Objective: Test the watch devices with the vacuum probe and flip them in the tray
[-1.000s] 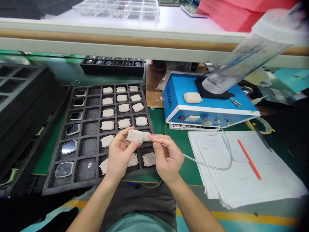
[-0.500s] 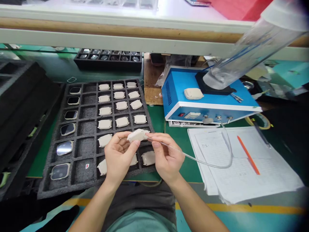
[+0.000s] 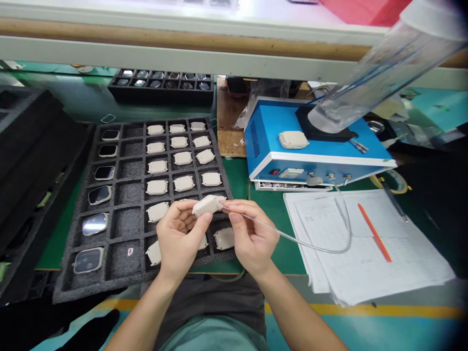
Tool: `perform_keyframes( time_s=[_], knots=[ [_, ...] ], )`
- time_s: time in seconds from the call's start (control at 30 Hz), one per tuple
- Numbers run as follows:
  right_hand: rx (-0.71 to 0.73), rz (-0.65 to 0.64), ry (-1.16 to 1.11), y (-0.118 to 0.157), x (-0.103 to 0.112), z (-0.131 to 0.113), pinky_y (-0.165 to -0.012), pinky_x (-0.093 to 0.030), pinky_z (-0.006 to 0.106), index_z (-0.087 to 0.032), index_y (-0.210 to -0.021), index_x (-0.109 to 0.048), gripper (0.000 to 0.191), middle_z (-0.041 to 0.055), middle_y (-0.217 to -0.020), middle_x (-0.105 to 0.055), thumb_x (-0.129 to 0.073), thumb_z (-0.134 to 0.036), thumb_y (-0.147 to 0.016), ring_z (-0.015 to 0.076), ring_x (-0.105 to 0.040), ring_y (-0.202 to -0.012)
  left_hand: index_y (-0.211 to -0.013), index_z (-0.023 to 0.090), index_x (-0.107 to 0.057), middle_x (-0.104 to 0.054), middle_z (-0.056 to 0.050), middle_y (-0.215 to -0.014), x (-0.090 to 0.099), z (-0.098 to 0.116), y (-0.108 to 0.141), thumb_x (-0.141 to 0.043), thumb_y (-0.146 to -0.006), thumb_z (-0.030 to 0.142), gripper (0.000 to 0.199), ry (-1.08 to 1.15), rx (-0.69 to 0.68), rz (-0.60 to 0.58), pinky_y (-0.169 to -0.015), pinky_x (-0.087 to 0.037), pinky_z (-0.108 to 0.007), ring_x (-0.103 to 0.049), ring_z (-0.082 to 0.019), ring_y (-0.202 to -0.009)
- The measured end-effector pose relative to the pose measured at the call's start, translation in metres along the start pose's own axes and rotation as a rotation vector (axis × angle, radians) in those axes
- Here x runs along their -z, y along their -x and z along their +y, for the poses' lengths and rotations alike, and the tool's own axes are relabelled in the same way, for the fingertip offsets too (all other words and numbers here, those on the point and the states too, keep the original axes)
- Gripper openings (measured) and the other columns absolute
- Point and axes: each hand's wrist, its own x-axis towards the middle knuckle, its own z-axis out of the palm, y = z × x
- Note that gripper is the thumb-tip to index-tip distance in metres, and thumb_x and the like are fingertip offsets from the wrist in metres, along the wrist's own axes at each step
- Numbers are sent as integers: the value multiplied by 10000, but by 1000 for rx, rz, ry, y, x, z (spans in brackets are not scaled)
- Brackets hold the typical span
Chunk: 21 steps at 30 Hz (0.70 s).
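Between thumb and fingers, my left hand (image 3: 183,234) holds a beige watch case (image 3: 205,205), slightly tilted, above the foam tray. My right hand (image 3: 255,234) pinches the end of a thin grey tube (image 3: 310,247), its tip at the right edge of that case. The tube loops back to the front of a blue machine (image 3: 281,131). Below and left of my hands lies a dark foam tray (image 3: 109,233) with several beige cases in its right columns and several dark-screened watch pieces in its left column. Another beige case (image 3: 293,140) rests on the machine.
Papers (image 3: 321,273) with an orange pen (image 3: 374,232) lie at the right. Stacked foam trays (image 3: 32,161) stand at the left. A shelf edge (image 3: 164,53) crosses above, and a clear cylinder (image 3: 361,87) leans over the machine.
The view has shifted slightly, with the tray a little lower left in it. Both hands keep nearly the same hold on the case and the tube.
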Motion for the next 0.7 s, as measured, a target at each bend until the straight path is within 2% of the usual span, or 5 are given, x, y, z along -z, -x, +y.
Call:
perform_keyframes(
  time_s=[0.7],
  knots=[
    [-1,-17,34,-1,0,-3,-890,-663,396,-263,-1077,-756,213,59,-1051,-772,-630,-115,-989,204,-754,-995,-956,177,-705,-822,-35,-886,0,4,2,-876,-785,221,246,-40,8,-20,-756,-620,-193,-786,-136,-799]
  ],
)
